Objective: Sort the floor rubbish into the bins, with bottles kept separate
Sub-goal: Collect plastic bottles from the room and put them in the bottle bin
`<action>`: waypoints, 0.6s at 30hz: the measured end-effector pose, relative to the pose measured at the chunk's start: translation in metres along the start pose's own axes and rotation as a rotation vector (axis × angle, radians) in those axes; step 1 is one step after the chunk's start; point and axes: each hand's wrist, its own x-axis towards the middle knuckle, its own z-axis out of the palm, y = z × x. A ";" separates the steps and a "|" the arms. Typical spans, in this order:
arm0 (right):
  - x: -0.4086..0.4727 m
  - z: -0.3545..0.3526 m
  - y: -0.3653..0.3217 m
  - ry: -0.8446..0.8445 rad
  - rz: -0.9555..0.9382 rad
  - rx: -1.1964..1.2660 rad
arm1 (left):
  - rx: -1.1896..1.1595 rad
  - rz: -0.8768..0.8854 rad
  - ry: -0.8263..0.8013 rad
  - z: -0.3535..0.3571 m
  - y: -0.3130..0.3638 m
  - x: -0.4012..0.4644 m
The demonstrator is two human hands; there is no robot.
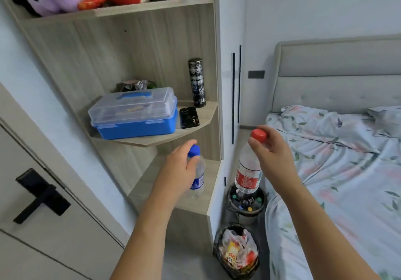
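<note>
Two bins on floor btw. shelf unit and bed, two bottles held above.
Near bin (236,251) has plastic bags and wrappers; far bin (246,201) has bottles w/ coloured caps. Right hand (273,149) pinches red-cap bottle (248,171) at the neck, over far bin. Left hand (180,169) grips smaller blue-cap bottle (197,177), clear, blue label.

Bottle bin (235,209) wedged between shelf unit (191,193), bed (325,182)
</note>
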 end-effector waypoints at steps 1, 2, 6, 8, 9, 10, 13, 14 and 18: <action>0.008 -0.006 0.005 0.014 0.004 0.005 | -0.002 0.020 -0.014 0.009 0.007 0.011; 0.016 -0.012 0.010 0.026 0.014 0.016 | -0.007 0.036 -0.036 0.018 0.013 0.022; 0.044 -0.029 0.031 0.066 0.043 0.002 | -0.006 0.073 -0.127 0.050 0.032 0.060; 0.057 -0.037 0.041 0.100 0.072 0.006 | -0.006 0.096 -0.159 0.065 0.036 0.081; 0.064 -0.040 0.047 0.128 0.079 0.013 | 0.001 0.105 -0.179 0.073 0.038 0.091; 0.071 -0.043 0.053 0.157 0.081 0.014 | 0.009 0.119 -0.200 0.081 0.039 0.102; 0.088 -0.047 0.068 0.216 0.121 0.005 | 0.017 0.177 -0.255 0.100 0.042 0.133; 0.094 -0.048 0.072 0.230 0.137 -0.002 | 0.011 0.184 -0.269 0.105 0.043 0.143; 0.122 -0.042 0.095 0.250 0.184 -0.106 | -0.029 0.186 -0.311 0.131 0.036 0.189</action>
